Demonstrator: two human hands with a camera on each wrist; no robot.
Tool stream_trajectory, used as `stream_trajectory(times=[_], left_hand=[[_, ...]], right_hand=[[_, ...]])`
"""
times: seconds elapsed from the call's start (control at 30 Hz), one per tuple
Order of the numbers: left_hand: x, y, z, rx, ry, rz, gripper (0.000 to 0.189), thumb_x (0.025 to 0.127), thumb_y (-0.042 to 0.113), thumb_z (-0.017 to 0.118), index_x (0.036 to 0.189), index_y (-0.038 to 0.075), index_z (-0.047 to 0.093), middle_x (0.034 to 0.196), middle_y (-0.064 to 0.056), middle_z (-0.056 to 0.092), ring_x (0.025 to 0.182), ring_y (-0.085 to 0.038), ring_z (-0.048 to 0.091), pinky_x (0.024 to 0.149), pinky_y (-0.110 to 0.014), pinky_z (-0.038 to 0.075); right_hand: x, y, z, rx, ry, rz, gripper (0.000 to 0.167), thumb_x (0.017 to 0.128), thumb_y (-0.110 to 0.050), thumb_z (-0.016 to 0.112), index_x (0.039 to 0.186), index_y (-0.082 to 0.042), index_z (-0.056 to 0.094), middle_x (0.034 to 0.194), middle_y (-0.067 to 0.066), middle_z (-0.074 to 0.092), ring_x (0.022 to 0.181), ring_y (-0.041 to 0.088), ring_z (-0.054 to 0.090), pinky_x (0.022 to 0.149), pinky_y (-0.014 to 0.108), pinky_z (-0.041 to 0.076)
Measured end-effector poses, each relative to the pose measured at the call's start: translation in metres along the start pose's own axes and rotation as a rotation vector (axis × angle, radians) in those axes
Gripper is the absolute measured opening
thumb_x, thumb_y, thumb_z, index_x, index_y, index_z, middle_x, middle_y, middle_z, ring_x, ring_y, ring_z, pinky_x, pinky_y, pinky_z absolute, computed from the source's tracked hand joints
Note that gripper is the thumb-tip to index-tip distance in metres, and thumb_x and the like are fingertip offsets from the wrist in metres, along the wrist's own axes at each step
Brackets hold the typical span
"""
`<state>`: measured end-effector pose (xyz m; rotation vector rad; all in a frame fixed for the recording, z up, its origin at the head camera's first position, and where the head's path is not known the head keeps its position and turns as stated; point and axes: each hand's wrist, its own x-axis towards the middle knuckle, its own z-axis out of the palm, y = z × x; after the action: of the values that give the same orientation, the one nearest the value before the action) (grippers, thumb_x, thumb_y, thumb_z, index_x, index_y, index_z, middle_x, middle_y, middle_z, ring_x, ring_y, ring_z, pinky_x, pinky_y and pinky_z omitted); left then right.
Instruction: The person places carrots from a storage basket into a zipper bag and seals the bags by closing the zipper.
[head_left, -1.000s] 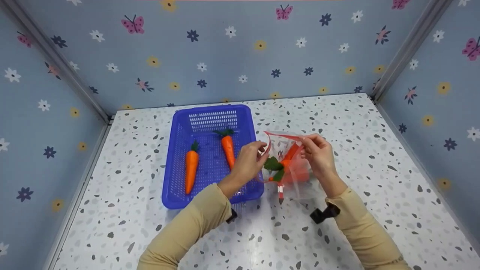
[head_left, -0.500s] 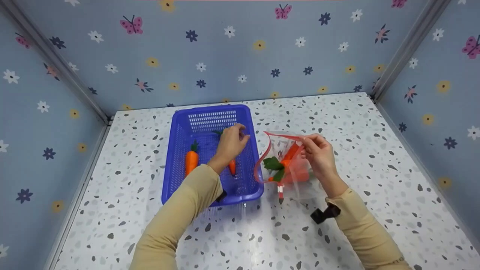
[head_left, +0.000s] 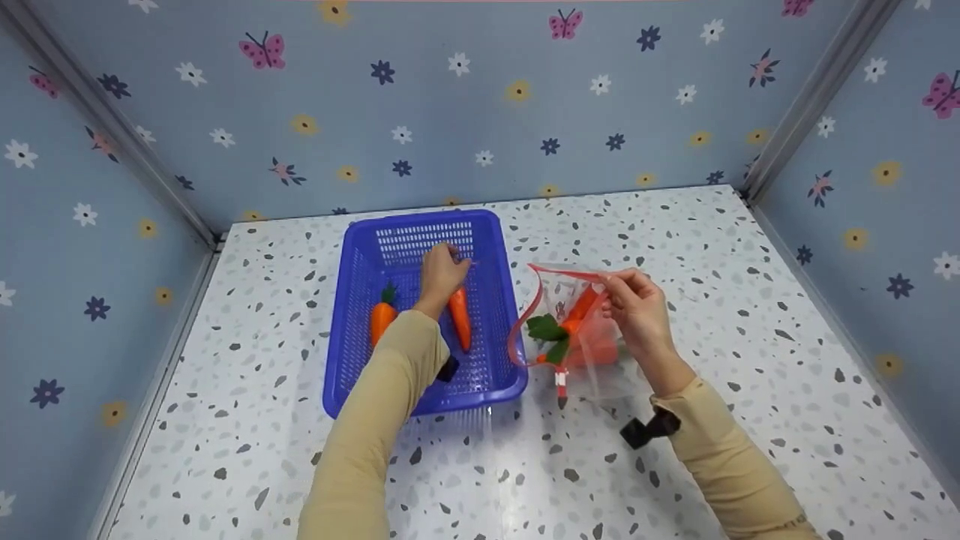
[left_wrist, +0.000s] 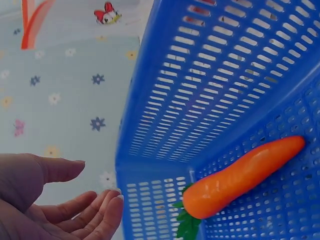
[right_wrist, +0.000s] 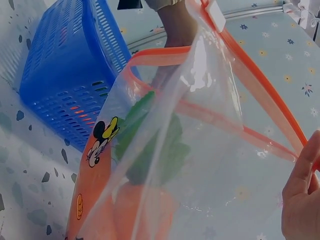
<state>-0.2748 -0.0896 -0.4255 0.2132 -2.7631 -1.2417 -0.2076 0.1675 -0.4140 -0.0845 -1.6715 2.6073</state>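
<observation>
My left hand (head_left: 442, 279) hovers over the blue plastic basket (head_left: 512, 300), above the leafy end of the right-hand carrot (head_left: 460, 326). In the left wrist view its thumb and fingers stand apart with nothing between them, and a carrot (left_wrist: 240, 177) lies against the basket's mesh. Another carrot (head_left: 381, 321) lies further left, partly covered by my sleeve. My right hand (head_left: 639, 307) pinches the red-edged mouth of a clear zip bag (right_wrist: 215, 165), holding it agape. Inside the bag are green leaves (head_left: 546, 328) and orange carrot shapes, blurred by the plastic.
The basket stands left of the bag on a speckled white tabletop (head_left: 262, 390). Flower-patterned walls (head_left: 480, 112) close off the back and both sides. A white slider (head_left: 561, 379) sits on the bag's near edge. The bag's mouth faces the basket.
My left hand has left the bag's mouth and moved left into the space over the basket, reaching the right-hand carrot's top. The right hand and bag have stayed in place.
</observation>
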Motion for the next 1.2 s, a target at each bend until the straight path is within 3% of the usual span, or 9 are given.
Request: stream_trajectory(times=[0.1,0.23,0.33,0.57,0.77,0.87,0.97,1.03,1.2], left_hand=[[0.014,-0.020,0.012,-0.054,0.031,-0.055,0.019,0.080,0.013,0.063,0.089,-0.004,0.060,0.080,-0.013,0.059,0.071,-0.023,0.054,0.064,-0.033,0.046],[0.065,-0.087,0.058,-0.067,0.103,-0.076,0.029,0.073,0.025,0.069,0.063,0.007,0.048,0.057,0.000,0.040,0.051,-0.015,0.037,0.046,-0.029,0.033],[0.104,-0.135,0.091,-0.064,0.090,-0.166,0.034,0.069,0.032,0.072,0.067,0.007,0.049,0.059,-0.002,0.042,0.053,-0.017,0.040,0.048,-0.031,0.035],[0.126,-0.177,0.111,-0.104,-0.008,-0.344,0.054,0.061,0.049,0.075,0.083,0.002,0.058,0.071,-0.005,0.053,0.061,-0.019,0.048,0.054,-0.032,0.042],[0.189,-0.271,0.179,-0.140,-0.082,-0.448,0.097,0.030,0.072,0.073,0.097,0.003,0.059,0.077,-0.006,0.058,0.061,-0.021,0.054,0.050,-0.034,0.045],[0.173,-0.257,0.171,-0.182,-0.136,-0.514,0.096,0.030,0.068,0.075,0.099,0.004,0.057,0.079,-0.008,0.059,0.061,-0.022,0.057,0.050,-0.036,0.047],[0.119,-0.195,0.127,-0.224,-0.184,-0.529,0.073,0.053,0.053,0.078,0.101,0.002,0.056,0.082,-0.009,0.060,0.065,-0.023,0.059,0.054,-0.035,0.049],[0.103,-0.178,0.115,-0.233,-0.215,-0.539,0.066,0.061,0.047,0.077,0.104,0.002,0.055,0.087,-0.010,0.060,0.072,-0.025,0.060,0.061,-0.036,0.050],[0.137,-0.234,0.163,-0.237,-0.199,-0.511,0.073,0.053,0.055,0.077,0.098,0.002,0.056,0.076,-0.008,0.059,0.058,-0.022,0.057,0.049,-0.036,0.048]], right_hand=[[0.000,-0.001,0.000,-0.002,0.023,0.035,0.011,0.086,-0.004,0.057,0.076,-0.008,0.060,0.070,0.006,0.052,0.049,0.011,0.049,0.047,0.019,0.044],[0.000,-0.004,0.000,-0.006,0.039,0.062,0.011,0.086,-0.005,0.056,0.076,-0.008,0.060,0.072,0.007,0.051,0.050,0.012,0.049,0.047,0.019,0.045],[-0.001,-0.004,0.001,-0.007,0.045,0.064,0.011,0.086,-0.005,0.057,0.075,-0.008,0.060,0.071,0.007,0.052,0.050,0.012,0.050,0.047,0.019,0.045],[0.000,-0.004,0.001,0.028,0.046,0.036,0.012,0.084,-0.001,0.057,0.073,-0.006,0.060,0.069,0.007,0.055,0.046,0.012,0.050,0.043,0.019,0.043],[0.000,-0.004,0.001,0.010,0.054,0.051,0.014,0.085,-0.002,0.057,0.073,-0.008,0.059,0.068,0.005,0.054,0.047,0.011,0.050,0.044,0.018,0.043],[0.001,-0.004,0.001,0.009,0.050,0.053,0.016,0.086,-0.001,0.055,0.072,-0.008,0.060,0.067,0.004,0.054,0.047,0.011,0.050,0.044,0.018,0.043],[0.001,-0.004,0.001,0.008,0.049,0.054,0.015,0.085,-0.001,0.056,0.073,-0.008,0.060,0.068,0.005,0.054,0.047,0.011,0.050,0.044,0.018,0.043],[0.001,-0.004,0.000,0.006,0.048,0.053,0.013,0.085,-0.002,0.057,0.074,-0.008,0.060,0.068,0.005,0.054,0.048,0.011,0.050,0.045,0.018,0.044],[0.001,-0.004,0.000,-0.003,0.047,0.053,0.009,0.084,-0.004,0.059,0.075,-0.007,0.060,0.070,0.007,0.054,0.049,0.012,0.050,0.046,0.019,0.045]])
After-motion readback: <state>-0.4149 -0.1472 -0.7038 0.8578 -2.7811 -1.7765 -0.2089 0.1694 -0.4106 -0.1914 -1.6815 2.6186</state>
